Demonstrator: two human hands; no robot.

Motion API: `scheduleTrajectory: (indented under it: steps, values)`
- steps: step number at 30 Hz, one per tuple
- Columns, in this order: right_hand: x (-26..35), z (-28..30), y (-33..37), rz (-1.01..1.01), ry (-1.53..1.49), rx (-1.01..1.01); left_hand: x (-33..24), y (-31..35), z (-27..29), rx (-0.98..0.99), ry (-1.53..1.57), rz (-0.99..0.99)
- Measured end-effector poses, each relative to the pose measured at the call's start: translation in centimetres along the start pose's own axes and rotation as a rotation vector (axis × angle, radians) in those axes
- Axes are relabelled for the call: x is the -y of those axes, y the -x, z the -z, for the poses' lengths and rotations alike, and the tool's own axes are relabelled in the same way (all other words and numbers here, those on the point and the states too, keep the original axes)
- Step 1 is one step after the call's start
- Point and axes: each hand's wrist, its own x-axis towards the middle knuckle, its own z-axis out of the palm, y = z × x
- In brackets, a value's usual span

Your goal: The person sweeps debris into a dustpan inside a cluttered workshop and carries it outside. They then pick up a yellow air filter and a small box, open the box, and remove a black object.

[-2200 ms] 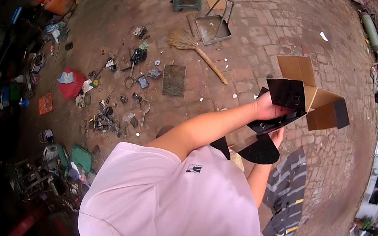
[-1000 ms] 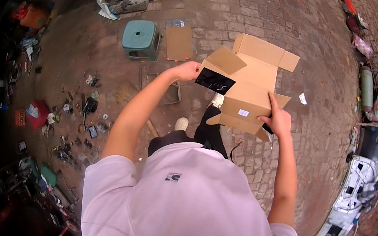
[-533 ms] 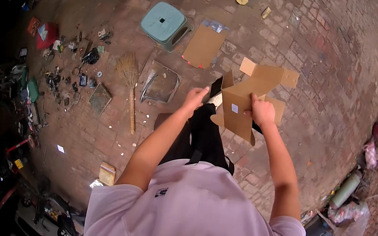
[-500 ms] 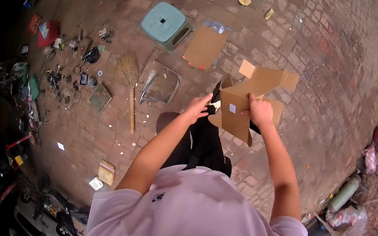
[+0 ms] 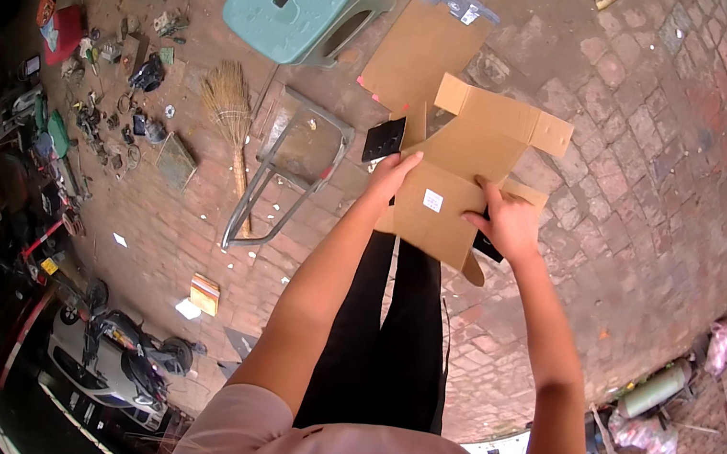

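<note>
An unfolded cardboard box (image 5: 445,178) with brown inner faces spreads out in front of me above my legs. A small white label (image 5: 432,200) is on its middle panel, and flaps stick out at its far side. My left hand (image 5: 392,177) holds its left edge, thumb on the panel. Beside that hand a black flap (image 5: 385,140) shows, seemingly part of the same box. My right hand (image 5: 508,221) grips the right edge, with fingers bent onto the brown face. A black patch of the box's outer side shows under my right hand.
Ahead lie a flat cardboard sheet (image 5: 424,48) and a teal plastic stool (image 5: 292,0). To the left are a grey metal frame (image 5: 298,157), a straw broom (image 5: 230,111) and scattered small parts. A motorbike (image 5: 133,347) stands at lower left; a green cylinder (image 5: 654,387) lies at right.
My left hand has moved onto the box's left edge, where before it was apart with fingers spread. The box has turned flatter toward me. The view has shifted, bringing the stool closer.
</note>
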Motion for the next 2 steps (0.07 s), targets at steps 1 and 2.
scheduleTrajectory:
  steps: [1, 2]
  values:
    - [-1.6, -0.9, -1.7, -0.003, -0.037, -0.063, -0.1, -2.9, 0.0, -0.019, -0.059, -0.089]
    - [-2.5, -2.8, -2.8, -0.013, -0.053, -0.041, -0.8, -6.3, -0.5, -0.028, -0.127, -0.175]
